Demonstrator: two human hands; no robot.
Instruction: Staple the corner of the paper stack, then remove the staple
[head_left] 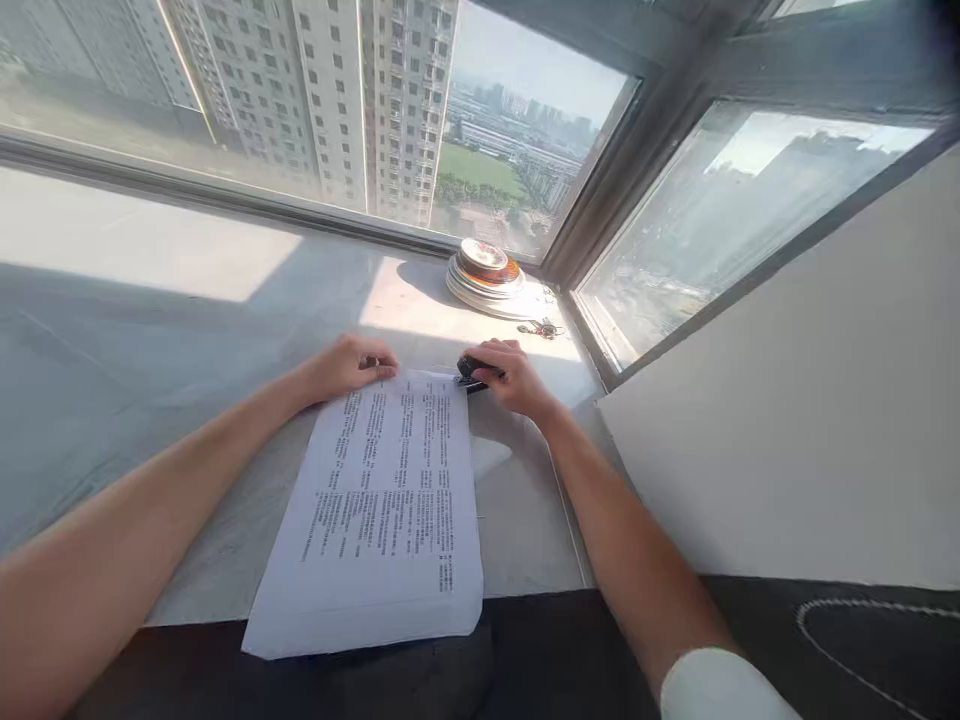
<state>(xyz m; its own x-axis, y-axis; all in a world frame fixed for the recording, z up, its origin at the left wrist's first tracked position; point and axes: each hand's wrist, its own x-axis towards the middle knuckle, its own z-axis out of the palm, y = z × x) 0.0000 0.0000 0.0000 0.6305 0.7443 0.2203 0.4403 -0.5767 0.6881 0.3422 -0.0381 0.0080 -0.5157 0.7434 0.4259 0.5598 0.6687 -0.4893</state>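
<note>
Printed sheets of paper (pixel 390 500) lie on the pale sill, their near end sticking out past its front edge. At the far left corner, my left hand (pixel 352 368) pinches the paper's edge between thumb and fingers. A black stapler (pixel 472 370) is in my right hand (pixel 514 375), which wraps round it at the far right corner. The stapler's jaw meets the paper there; whether it is pressed down cannot be made out.
Beyond my right hand, a stack of plates or lids (pixel 486 278) stands in the window corner. A bunch of keys (pixel 541 328) lies just in front of it. Window frames (pixel 600 190) bound the sill, and a white wall (pixel 810 400) rises at the right.
</note>
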